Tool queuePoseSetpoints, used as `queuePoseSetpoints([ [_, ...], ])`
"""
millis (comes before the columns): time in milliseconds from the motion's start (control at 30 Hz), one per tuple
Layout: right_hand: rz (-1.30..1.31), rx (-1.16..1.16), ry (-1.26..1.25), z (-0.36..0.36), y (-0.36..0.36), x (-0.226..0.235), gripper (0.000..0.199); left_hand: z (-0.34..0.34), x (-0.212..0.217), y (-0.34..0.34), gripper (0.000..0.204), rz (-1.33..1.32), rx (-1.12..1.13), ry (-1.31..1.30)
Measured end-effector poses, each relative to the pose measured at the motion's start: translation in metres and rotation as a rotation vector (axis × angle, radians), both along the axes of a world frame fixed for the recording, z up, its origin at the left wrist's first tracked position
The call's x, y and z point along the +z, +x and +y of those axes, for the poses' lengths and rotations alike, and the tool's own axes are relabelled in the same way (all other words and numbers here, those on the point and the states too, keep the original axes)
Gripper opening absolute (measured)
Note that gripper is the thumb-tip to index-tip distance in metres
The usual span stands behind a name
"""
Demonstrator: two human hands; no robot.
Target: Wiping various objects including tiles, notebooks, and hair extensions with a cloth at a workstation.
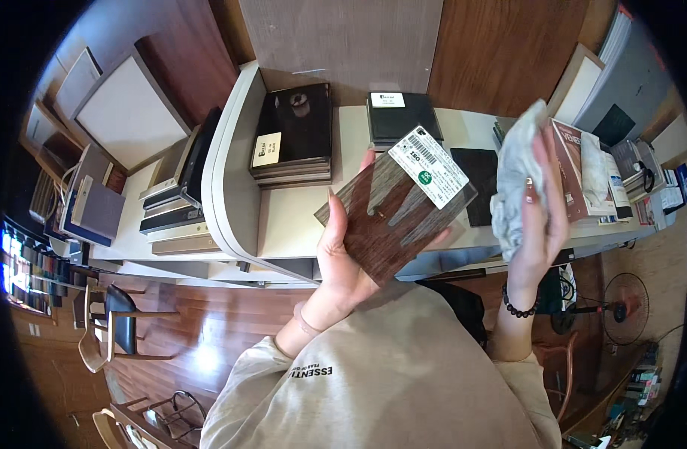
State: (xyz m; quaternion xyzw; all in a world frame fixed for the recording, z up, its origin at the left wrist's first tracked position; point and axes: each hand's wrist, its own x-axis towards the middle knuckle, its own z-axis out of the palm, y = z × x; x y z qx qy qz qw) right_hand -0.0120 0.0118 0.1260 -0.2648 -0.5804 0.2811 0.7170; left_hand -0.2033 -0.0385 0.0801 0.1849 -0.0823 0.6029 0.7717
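My left hand (337, 258) is closed around a small wood sample board (373, 251), dark red-brown with grey grain streaks. It is held tilted above the shelf's front edge, with a white label (427, 166) and a round green sticker on its upper part. To the right, my right hand (551, 213) grips a crumpled pale blue-grey cloth (514, 179), raised apart from the board. A thin dark panel (474, 176) lies on the white shelf between the two, partly hidden behind the board and cloth.
Beyond the board are a stack of glossy dark panels (295, 116) and a smaller dark stack (403, 123). A curved white divider (227, 168) stands left, with more sample boards (171, 224) past it. A red-brown book (569, 161) lies right; a fan (626, 308) and chair (119, 322) stand below.
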Motion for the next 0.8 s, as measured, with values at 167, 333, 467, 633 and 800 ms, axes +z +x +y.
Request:
queuePoseSetpoints([
  [167,-0.913,-0.224,0.165,0.016,-0.038,-0.010,0.041,-0.002,-0.002,0.022,0.071,0.220,0.129,-0.082],
  [333,-0.896,-0.057,0.292,-0.002,-0.046,-0.024,0.037,0.010,-0.011,0.035,0.076,0.423,0.367,-0.188],
  [467,-0.894,0.147,0.368,0.002,-0.032,-0.024,0.032,0.018,-0.025,0.036,0.077,0.415,0.426,-0.157],
  [633,-0.776,-0.178,0.301,0.052,-0.028,-0.034,0.032,0.018,-0.017,0.049,0.076,0.093,0.307,-0.077],
  [800,-0.721,0.055,0.390,0.017,-0.052,-0.037,0.035,0.038,-0.034,0.017,0.082,-0.090,0.353,0.139],
])
